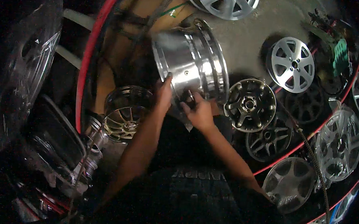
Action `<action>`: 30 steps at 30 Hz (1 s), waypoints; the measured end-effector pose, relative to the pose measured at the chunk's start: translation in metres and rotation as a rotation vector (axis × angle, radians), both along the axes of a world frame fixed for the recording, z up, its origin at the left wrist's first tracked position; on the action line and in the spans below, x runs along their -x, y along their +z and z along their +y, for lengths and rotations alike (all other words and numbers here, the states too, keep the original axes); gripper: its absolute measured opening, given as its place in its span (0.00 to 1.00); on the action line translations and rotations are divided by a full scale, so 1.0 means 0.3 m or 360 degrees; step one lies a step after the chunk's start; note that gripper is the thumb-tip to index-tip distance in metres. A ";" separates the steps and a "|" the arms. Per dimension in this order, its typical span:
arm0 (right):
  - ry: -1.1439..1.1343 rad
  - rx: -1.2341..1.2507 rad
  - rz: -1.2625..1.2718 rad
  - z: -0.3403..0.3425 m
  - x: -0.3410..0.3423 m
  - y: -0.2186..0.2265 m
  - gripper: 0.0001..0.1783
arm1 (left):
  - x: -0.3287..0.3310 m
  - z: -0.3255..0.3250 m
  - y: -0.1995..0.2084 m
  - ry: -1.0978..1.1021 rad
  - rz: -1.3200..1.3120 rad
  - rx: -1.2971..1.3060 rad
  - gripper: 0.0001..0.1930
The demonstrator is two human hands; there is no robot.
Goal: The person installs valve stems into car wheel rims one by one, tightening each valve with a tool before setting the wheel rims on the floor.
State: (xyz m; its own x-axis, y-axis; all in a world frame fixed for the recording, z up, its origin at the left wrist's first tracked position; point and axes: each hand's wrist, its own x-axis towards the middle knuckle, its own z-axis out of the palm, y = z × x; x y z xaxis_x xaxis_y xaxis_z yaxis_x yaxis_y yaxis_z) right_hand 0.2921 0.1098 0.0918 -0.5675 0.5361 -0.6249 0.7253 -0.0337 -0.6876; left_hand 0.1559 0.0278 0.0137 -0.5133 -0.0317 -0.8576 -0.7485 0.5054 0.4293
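Note:
A polished silver wheel rim (186, 57) stands on its edge in front of me, its shiny barrel turned toward me. A small round hole or fitting (186, 73) shows on the barrel. My left hand (164, 94) grips the rim's left lip, thumb on the near side. Close to the barrel's lower part, my right hand (199, 112) is closed with fingers pinched round a small dark object with a light tip (192, 97). Its exact kind is too dark to make out.
A gold-spoked rim (124, 123) lies left of me. To the right are a dark bronze rim (251, 104), a silver rim (292, 64) and several plastic-wrapped wheels (340, 142). A red bar (94, 46) runs along the left; another silver wheel (227, 5) lies ahead.

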 end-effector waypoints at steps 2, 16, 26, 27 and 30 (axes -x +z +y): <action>0.0060 0.0037 0.0072 -0.015 0.023 0.006 0.19 | -0.044 0.034 0.011 0.0043 -0.0034 -0.0218 0.32; 0.0587 -0.0418 -0.0046 0.090 -0.054 -0.042 0.25 | -0.149 0.206 0.105 0.0097 -0.0133 -0.0061 0.36; 0.0504 -0.0487 -0.0121 0.087 -0.119 -0.058 0.15 | -0.153 0.029 -0.205 0.0109 0.0139 -0.0373 0.32; 0.0503 -0.0474 -0.0088 0.088 -0.119 -0.060 0.14 | -0.106 0.001 -0.299 0.0251 0.0243 -0.0492 0.34; 0.0485 -0.0487 -0.0096 0.087 -0.115 -0.061 0.14 | 0.034 -0.110 -0.569 0.0356 -0.0024 -0.0177 0.34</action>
